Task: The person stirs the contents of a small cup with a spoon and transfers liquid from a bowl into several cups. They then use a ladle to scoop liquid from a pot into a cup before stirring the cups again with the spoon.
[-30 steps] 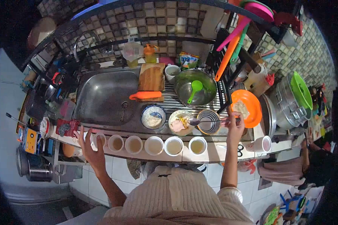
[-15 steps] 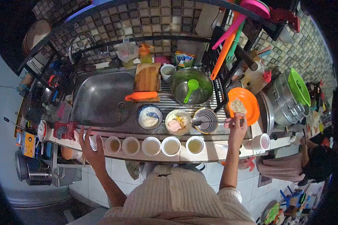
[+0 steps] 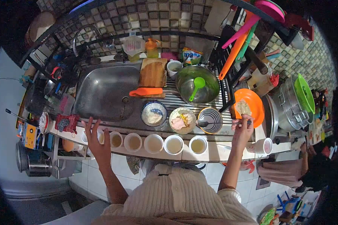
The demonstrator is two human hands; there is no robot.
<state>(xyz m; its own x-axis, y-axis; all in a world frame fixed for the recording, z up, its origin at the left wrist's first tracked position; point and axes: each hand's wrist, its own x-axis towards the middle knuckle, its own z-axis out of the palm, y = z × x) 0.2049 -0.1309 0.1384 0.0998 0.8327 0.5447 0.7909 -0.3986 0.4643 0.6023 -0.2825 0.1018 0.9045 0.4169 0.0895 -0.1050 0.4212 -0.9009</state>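
My right hand (image 3: 243,133) closes round a spoon (image 3: 202,123) whose bowl end lies over the striped bowl (image 3: 209,120). A pale, thin, crumpled piece (image 3: 244,107) shows at its fingertips, over the orange plate (image 3: 258,112). With fingers spread, my left hand (image 3: 98,144) is at the left end of a row of white cups, partly covering the leftmost cup (image 3: 100,136). Several of these, such as this cup (image 3: 173,144), hold a cloudy yellowish liquid. Behind the row are a bowl with pink and yellow food (image 3: 182,120) and a blue-patterned bowl with white paste (image 3: 154,113).
A steel sink (image 3: 109,90) lies to the left, beside a wooden board (image 3: 152,77) and an orange-handled utensil (image 3: 145,91). A steel pot (image 3: 208,95) holds a green ladle (image 3: 198,83). Stacked cups (image 3: 264,146) lie at right. Another person (image 3: 281,170) is at far right.
The camera view has shifted slightly, so the counter things appear farther right. My left hand stays spread by the leftmost cup, and my right hand keeps hold of the spoon.
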